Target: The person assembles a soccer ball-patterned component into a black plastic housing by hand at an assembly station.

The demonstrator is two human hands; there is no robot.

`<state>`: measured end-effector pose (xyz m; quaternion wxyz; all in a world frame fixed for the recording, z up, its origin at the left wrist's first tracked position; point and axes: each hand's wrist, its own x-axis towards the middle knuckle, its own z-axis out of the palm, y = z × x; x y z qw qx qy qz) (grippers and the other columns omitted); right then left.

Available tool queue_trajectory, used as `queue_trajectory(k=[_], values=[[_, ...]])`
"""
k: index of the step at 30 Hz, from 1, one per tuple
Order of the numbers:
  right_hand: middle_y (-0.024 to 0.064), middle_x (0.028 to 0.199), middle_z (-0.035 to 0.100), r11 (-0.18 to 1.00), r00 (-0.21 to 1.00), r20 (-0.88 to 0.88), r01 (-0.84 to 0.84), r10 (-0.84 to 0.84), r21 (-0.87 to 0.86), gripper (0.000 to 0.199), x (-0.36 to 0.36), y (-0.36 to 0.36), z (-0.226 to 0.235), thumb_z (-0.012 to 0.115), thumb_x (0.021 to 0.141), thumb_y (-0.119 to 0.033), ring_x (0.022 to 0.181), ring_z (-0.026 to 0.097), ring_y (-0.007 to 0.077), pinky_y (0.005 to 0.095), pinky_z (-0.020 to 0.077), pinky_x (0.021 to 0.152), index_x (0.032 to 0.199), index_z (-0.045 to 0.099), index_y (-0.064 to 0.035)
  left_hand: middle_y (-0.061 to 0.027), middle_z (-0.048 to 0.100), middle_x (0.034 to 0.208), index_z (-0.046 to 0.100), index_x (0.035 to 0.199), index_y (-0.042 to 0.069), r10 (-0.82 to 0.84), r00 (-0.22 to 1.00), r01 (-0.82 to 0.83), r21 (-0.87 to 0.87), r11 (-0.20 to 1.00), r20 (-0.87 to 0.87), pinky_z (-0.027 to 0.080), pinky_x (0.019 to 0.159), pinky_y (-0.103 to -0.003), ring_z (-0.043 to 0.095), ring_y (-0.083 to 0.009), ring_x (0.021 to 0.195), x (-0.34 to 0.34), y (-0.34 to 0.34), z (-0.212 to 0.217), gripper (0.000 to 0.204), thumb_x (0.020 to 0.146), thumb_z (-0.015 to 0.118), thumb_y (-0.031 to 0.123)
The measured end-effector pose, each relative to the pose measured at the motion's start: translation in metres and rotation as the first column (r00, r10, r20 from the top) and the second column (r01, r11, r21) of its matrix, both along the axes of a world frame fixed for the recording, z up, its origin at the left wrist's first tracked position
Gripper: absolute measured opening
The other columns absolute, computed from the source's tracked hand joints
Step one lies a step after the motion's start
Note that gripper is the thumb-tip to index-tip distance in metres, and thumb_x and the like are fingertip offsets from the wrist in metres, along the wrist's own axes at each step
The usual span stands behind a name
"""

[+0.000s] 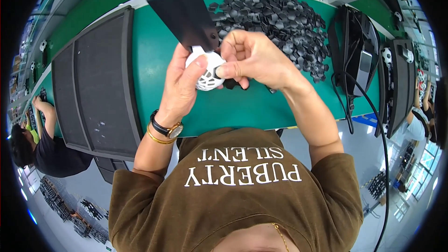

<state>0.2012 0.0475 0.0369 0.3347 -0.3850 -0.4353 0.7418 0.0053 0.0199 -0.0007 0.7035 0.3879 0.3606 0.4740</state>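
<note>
White openwork ball [209, 71], which our left hand [181, 78] grasped, which our right hand [254, 59] touched (its own hold we could not tell), black pieces [280, 23] heaped beyond.

Green tabletop [151, 60]; black pieces [280, 23], tray [103, 88], bag [355, 35] atop
</note>
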Motion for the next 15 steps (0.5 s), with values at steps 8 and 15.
queue_trajectory(k=[8,15], values=[[0.0050,0.068,0.059,0.998,0.999,0.013,-0.052,0.052,-0.023,0.023,0.002,-0.004,-0.006,0.079,0.079,-0.001,0.053,0.057,0.0097,0.0206,0.0505,0.044,0.084,0.057,-0.0007,-0.0169,0.062,0.108,0.044,0.128,0.004,-0.039,0.998,0.038,-0.028,0.999,-0.048,0.057,0.063,-0.029,0.065,-0.0214,0.082,0.001,-0.004,0.004,0.033,0.099,0.051,0.018],[0.0050,0.068,0.061,1.000,1.000,0.029,-0.002,0.002,0.019,0.017,0.002,-0.008,-0.011,0.075,0.082,-0.002,0.055,0.058,0.0091,0.0192,0.0505,0.046,0.085,0.058,-0.0010,-0.0157,0.063,0.107,0.044,0.128,0.001,-0.026,1.000,0.025,-0.096,0.995,-0.007,0.059,0.064,-0.027,0.065,-0.0188,0.080,0.006,-0.002,0.002,0.034,0.099,0.053,0.017]])
